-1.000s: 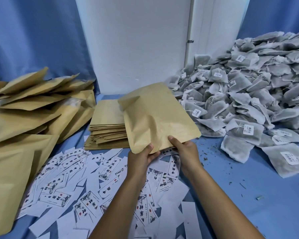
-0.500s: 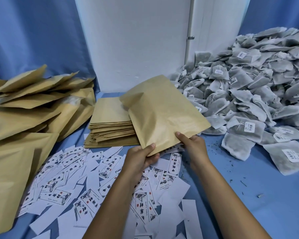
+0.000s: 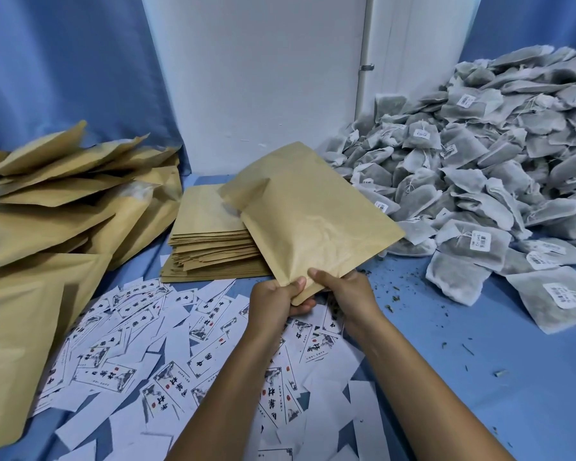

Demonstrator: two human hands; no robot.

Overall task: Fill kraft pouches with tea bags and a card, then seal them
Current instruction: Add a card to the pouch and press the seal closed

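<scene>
Two bare forearms reach in from the lower edge, with no sleeve, watch, band or glove showing anywhere below the grip. The left hand [image 3: 275, 299] and the right hand [image 3: 348, 294] are uncovered and ringless. The fingernails [image 3: 300, 281] nearest the grip are short and plain.

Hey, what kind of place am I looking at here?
Probably a small hand-packing station for tea: a heap of tea bags, a stack of flat kraft pouches and loose printed cards on a blue table.
</scene>
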